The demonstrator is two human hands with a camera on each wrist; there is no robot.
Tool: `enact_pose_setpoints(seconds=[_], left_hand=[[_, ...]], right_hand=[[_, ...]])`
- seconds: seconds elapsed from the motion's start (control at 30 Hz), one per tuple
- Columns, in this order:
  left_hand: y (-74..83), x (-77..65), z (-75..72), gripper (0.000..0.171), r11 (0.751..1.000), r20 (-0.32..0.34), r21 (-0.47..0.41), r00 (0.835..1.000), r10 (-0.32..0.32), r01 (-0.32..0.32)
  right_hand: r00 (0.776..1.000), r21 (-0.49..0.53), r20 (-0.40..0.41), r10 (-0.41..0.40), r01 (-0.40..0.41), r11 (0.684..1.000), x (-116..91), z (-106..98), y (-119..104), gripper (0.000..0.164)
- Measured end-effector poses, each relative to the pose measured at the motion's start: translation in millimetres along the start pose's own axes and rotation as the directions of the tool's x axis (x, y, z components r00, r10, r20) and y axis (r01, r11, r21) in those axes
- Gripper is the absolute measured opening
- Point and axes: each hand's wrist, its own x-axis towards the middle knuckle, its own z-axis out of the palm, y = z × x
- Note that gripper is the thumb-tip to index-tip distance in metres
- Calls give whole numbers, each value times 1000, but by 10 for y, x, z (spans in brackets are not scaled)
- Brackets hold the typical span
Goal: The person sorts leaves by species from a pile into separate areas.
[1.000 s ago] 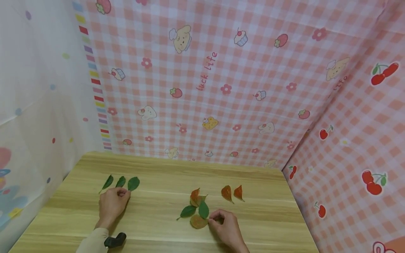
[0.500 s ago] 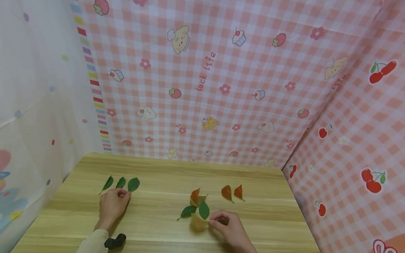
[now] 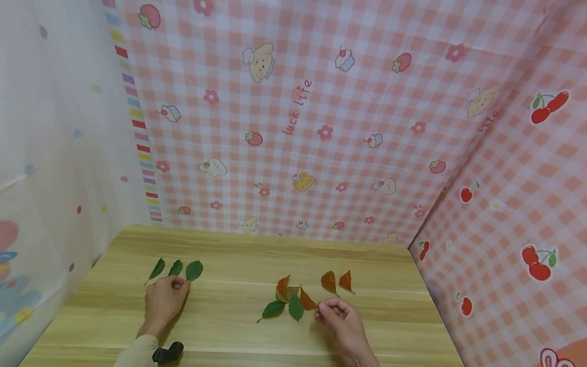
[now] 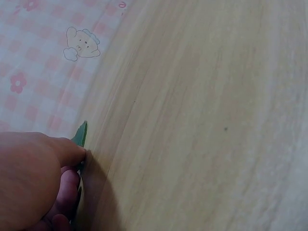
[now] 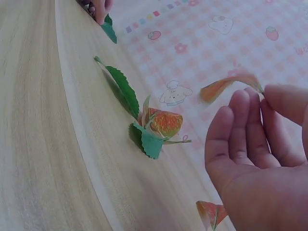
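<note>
My right hand [image 3: 343, 325] pinches an orange-red leaf [image 3: 307, 299] by its stem between thumb and forefinger. In the right wrist view that leaf [image 5: 225, 85] is raised off the table, its blade curling left. Close by lies a pile with two green leaves [image 3: 273, 309] and an orange leaf [image 3: 283, 285], partly over a brownish one. At the left, my left hand [image 3: 164, 305] rests on the table, thumb and forefinger pinching the base of a round green leaf [image 3: 194, 270]. Only part of this leaf [image 4: 81, 134] shows past the thumb in the left wrist view.
Two more green leaves, one slim [image 3: 157, 268] and one partly behind the left hand [image 3: 176, 267], lie beside it. Two orange leaves [image 3: 328, 282] lie right of the pile. Patterned cloth [image 3: 275, 153] rises behind the wooden table [image 3: 229, 336] and at both sides.
The right hand has lifted the leaf from below the pile, turned it to show its orange-red side and moved it up and right. The left hand has stayed in place.
</note>
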Motion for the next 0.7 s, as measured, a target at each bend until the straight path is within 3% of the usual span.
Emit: enact_pose_setpoints(seconds=[0.17, 0.47, 0.7], left_hand=[[6, -2, -4, 18, 1000, 4, 4, 1000, 2, -2], [9, -2, -12, 19, 1000, 8, 8, 1000, -6, 6], [15, -7, -15, 19, 1000, 12, 7, 1000, -1, 1]], right_hand=[[998, 99, -9, -56, 57, 993, -9, 1, 16, 11], [995, 187, -6, -100, 99, 977, -13, -27, 18, 23], [995, 155, -65, -69, 78, 985, 4, -38, 0, 25]])
